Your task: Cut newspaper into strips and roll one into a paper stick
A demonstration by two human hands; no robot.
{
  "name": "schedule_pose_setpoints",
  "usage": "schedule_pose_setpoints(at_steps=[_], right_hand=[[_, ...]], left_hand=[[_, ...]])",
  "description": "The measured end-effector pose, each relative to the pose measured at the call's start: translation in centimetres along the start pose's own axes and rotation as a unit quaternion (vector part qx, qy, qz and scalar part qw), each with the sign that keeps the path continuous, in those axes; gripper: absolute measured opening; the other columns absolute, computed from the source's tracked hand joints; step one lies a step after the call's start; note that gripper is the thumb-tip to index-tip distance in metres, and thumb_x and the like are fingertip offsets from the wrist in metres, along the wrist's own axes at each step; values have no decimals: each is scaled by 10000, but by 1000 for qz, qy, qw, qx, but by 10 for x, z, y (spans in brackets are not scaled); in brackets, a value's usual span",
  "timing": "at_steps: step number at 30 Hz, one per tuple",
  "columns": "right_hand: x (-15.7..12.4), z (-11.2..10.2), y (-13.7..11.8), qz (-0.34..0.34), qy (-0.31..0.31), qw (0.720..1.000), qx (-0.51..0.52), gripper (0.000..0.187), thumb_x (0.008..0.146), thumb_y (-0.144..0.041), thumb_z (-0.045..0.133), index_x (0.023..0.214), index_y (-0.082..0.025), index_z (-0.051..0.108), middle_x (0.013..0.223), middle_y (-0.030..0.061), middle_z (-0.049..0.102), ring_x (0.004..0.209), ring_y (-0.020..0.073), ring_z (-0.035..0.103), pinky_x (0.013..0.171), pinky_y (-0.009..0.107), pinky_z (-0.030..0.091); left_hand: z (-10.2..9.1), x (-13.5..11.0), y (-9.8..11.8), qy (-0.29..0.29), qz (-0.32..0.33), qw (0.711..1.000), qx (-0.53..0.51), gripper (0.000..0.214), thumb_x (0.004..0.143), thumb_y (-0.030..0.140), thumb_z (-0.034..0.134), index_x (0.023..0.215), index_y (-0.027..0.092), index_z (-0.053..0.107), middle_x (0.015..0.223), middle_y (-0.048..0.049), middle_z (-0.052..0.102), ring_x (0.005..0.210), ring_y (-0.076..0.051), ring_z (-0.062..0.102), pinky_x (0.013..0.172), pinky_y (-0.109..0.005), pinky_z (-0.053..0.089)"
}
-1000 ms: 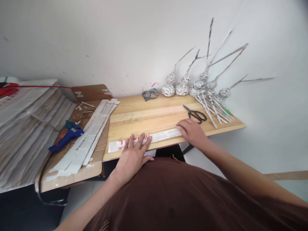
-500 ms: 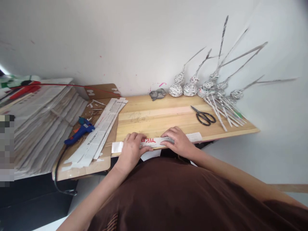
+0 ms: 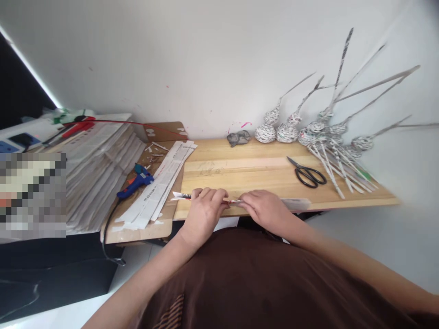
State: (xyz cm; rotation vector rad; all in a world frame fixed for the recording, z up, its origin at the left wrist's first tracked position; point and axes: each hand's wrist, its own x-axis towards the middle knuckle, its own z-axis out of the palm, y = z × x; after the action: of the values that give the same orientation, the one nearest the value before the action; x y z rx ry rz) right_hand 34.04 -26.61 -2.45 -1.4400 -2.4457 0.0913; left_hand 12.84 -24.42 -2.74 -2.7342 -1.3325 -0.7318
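At the front edge of the wooden tabletop [image 3: 209, 176], both hands hold one newspaper strip [image 3: 232, 201]. My left hand [image 3: 207, 208] is closed around its left part, and the strip's end sticks out beyond the fingers. My right hand [image 3: 264, 208] pinches it farther right, thumb below and fingers on top. Between the hands the strip looks narrow, folded or rolled up on itself. Its right end lies flat past my right hand and is blurred. Black-handled scissors [image 3: 308, 176] lie behind and to the right of my right hand.
On the left, a blue glue gun [image 3: 137, 183] and flat newspaper strips [image 3: 164, 183] lie on cardboard [image 3: 151, 233], beside a tall newspaper stack [image 3: 103, 183]. Woven paper gourd shapes [image 3: 265, 132] stand at the back right near thin paper sticks [image 3: 325, 169]. A grey crumpled cloth-like thing [image 3: 239, 138] rests by the wall.
The strip lay flat with red print showing between my hands; now it is narrow there, folded or rolled. My fingers have closed in around it. The whole view has shifted leftward.
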Motion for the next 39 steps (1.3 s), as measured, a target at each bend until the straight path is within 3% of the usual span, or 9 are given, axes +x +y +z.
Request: schedule_pose_setpoints(at_steps=[3,5,8,11,15,20,24,30,39], right_hand=[[-1,-7,2,6,20,999,-41,276,979,-316,451,887,-172,668,772,64,680,729,200,607,686,315,398],[-5,-11,7,3,29,999,-31,278,983,-312,434,906,-176,664,794,64,684,749,201,620,687,308,403],[-12,-17,11,2,24,1000,16,270,990,-312,406,938,-195,645,851,55,692,777,190,629,690,292,408],[-19,-21,11,25,13,997,68,268,988,-337,403,920,-208,628,843,36,690,735,170,621,661,275,406],[-22,-24,5,53,-16,992,115,297,980,-379,408,854,-210,617,764,9,667,676,159,597,636,268,402],[-22,-26,1,105,-67,976,179,346,974,-429,405,779,-213,592,688,-15,644,630,149,587,608,256,404],[-24,-26,-1,107,-74,974,183,338,966,-442,417,799,-219,608,701,-16,655,642,155,598,614,256,414],[-25,-30,-8,76,-48,987,130,343,964,-428,405,814,-230,642,664,-12,648,598,158,587,582,261,414],[-27,-26,-8,59,-15,993,101,306,953,-421,439,852,-245,669,714,-10,685,606,156,614,582,254,436]], left_hand=[[-10,-2,-22,36,-42,998,14,284,801,287,710,1058,222,609,898,-46,701,905,-261,603,828,-414,347],[-20,-7,-41,58,-83,995,-11,191,776,300,734,938,237,656,898,-41,709,922,-267,606,847,-430,361],[-32,-19,-61,101,-151,973,-145,222,745,281,754,945,244,664,916,-36,704,913,-237,624,850,-415,431],[-39,-28,-62,156,-205,894,-366,491,702,260,783,1133,238,547,882,-15,676,830,-185,653,679,-306,523],[-40,-32,-47,206,-184,810,-517,337,737,233,752,992,220,532,878,-7,664,763,-146,666,534,-219,548],[-43,-35,-36,294,-182,765,-544,398,711,208,778,1054,236,578,1006,-14,669,721,-122,685,573,-241,600],[-46,-37,-34,237,-235,756,-563,178,719,280,777,795,157,674,833,-27,697,704,-129,682,633,-257,607],[-45,-35,-30,266,-341,664,-610,274,645,323,825,612,143,622,613,-6,673,558,-96,629,570,-211,558],[-49,-33,-22,334,-338,638,-605,308,620,277,842,632,149,562,645,7,687,566,-102,657,537,-194,552]])
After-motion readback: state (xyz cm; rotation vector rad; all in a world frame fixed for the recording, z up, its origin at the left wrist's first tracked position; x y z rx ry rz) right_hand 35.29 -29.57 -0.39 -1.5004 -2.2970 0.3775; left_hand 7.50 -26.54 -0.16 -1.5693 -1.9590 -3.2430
